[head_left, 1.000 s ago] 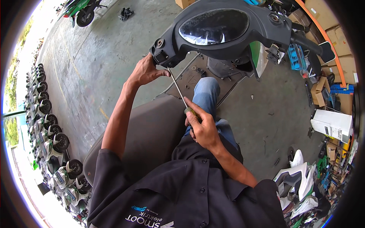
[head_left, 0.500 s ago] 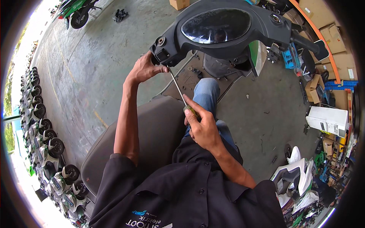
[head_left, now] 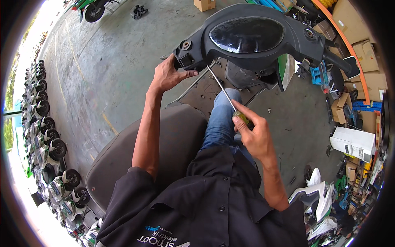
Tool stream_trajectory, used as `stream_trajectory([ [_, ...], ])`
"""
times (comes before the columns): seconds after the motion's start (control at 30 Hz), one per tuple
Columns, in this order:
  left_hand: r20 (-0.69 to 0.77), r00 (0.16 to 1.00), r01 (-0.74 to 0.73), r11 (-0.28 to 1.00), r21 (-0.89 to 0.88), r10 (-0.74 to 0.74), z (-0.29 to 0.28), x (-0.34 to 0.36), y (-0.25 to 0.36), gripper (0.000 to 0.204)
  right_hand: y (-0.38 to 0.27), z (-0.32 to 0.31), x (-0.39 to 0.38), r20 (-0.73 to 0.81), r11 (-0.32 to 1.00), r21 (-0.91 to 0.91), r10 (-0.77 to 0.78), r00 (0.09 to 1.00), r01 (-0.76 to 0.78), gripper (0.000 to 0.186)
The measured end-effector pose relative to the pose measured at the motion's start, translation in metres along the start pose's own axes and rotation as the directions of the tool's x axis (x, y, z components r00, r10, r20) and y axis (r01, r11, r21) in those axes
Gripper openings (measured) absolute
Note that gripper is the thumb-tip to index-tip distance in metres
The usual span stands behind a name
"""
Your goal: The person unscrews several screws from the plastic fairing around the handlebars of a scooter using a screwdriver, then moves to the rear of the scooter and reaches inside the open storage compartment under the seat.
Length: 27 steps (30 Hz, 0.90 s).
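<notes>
From where I stand, the person is leaning over a scooter's front end, with the dark grey handlebar cover [head_left: 242, 59] ahead of them and its glossy oval display [head_left: 249, 35] facing up. The left hand [head_left: 168, 76] is up at the cover's left end, just beside the square switch recess [head_left: 187, 60], thumb held out straight and the other fingers going out of sight behind the end; I can't tell how tightly they grip, though I'd guess the hand is there to steady that side. The right hand [head_left: 256, 133] is closed around the yellowish handle of a screwdriver [head_left: 222, 88], its forefinger laid forward toward the shaft, presumably to guide it. The tool slants up and to the left, between that hand and the cover, so its point comes in from below; whether the tip touches the lower edge or stops just short is hard to judge from here. The denim-clad leg [head_left: 224, 115] sits beside the front of the broad seat [head_left: 156, 136], which likely keeps the body close to the work. Small loose parts [head_left: 202, 96] lie on the footboard [head_left: 190, 99], within easy reach, perhaps so they don't stray.
</notes>
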<state>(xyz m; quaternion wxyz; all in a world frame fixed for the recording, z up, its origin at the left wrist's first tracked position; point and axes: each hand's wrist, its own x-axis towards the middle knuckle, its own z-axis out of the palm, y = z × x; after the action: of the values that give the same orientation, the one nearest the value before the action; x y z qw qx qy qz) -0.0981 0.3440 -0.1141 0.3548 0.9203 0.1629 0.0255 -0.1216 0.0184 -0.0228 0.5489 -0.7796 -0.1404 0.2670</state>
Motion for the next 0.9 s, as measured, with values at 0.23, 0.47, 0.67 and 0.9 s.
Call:
stream_trajectory([
  [0.23,-0.009,1.0,-0.011,1.0,0.01,0.011,-0.005,-0.002,0.008,0.088,-0.022,-0.03,0.027,0.098,0.989,-0.142,0.041,0.994,-0.027,0.04],
  [0.47,-0.051,0.997,-0.053,0.998,-0.034,0.051,-0.002,-0.001,0.0,0.087,-0.023,-0.029,0.037,0.156,0.984,-0.165,0.09,0.984,-0.064,0.04],
  [0.67,-0.039,0.999,-0.037,0.997,-0.066,0.035,-0.001,0.003,-0.001,0.087,-0.025,-0.029,0.035,0.112,0.98,-0.191,0.071,0.991,-0.049,0.038],
  [0.9,-0.057,0.998,-0.034,0.997,-0.063,0.031,0.001,0.003,0.004,0.083,-0.047,-0.023,0.037,0.121,0.963,-0.258,0.115,0.986,-0.08,0.038],
])
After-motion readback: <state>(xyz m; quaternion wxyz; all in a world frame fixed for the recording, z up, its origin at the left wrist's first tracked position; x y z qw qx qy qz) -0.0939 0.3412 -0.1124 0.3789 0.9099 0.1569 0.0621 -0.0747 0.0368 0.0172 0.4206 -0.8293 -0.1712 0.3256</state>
